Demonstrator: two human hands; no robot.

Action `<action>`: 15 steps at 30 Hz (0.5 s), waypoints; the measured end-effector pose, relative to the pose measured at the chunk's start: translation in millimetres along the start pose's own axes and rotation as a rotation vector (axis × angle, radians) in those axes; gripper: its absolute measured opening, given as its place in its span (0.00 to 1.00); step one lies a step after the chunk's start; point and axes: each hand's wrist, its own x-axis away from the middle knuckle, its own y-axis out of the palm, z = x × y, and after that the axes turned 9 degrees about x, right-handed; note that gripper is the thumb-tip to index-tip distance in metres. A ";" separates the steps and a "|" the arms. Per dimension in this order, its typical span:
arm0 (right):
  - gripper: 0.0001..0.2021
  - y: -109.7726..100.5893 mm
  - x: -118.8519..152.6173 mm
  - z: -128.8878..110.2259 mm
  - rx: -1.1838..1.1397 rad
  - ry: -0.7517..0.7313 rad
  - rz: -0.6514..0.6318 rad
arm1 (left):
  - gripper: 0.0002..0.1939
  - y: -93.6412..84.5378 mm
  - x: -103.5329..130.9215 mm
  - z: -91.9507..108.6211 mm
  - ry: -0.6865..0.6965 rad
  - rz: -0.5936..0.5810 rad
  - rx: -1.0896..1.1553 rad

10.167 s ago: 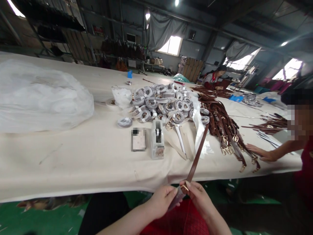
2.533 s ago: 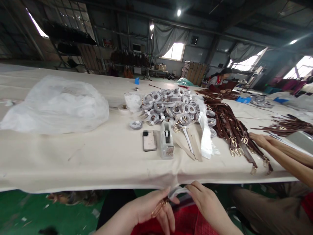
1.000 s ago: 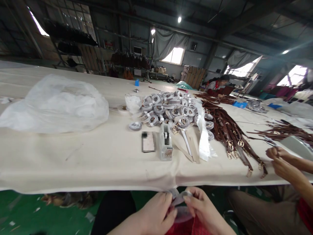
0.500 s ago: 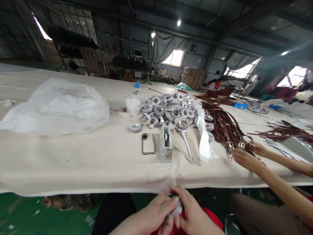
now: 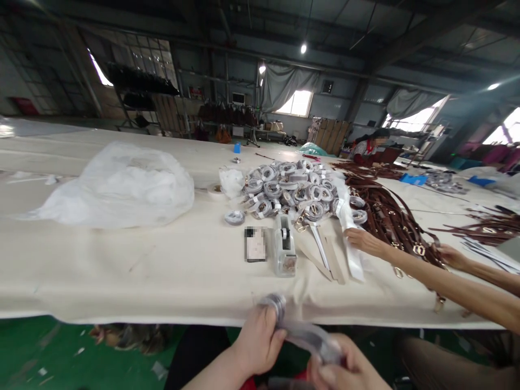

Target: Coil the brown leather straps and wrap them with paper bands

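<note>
Head view: wearer's two hands (image 5: 257,340) (image 5: 350,368) grip one grey strap (image 5: 305,335) near one tape dispenser (image 5: 285,250).

- Wrapped strap (image 5: 306,335) between the hands is one grey smear here, edges lost!
- Right hand (image 5: 345,365), blurred as well, runs off the near edge of view; left hand (image 5: 260,338) covers part of that strap.
- Small flat thing (image 5: 255,246) on the table (image 5: 195,271): face all blocks, unreadable.
- Big plastic bag (image 5: 142,187), left: too cloudy to tell what's inside.
- Co-worker's arms (image 5: 455,280), right, sliced off at the edge.
</note>
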 end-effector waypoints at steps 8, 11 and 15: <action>0.26 -16.4 -13.5 -5.8 0.579 -0.110 0.231 | 0.43 21.0 -0.3 42.9 -0.556 -0.233 0.651; 0.33 4.7 -12.7 3.2 0.558 -0.080 0.044 | 0.43 18.8 -0.8 49.4 -0.581 -0.263 0.769; 0.12 22.9 -27.4 19.6 0.438 -0.128 0.049 | 0.42 9.5 -6.1 57.0 -0.638 -0.241 0.878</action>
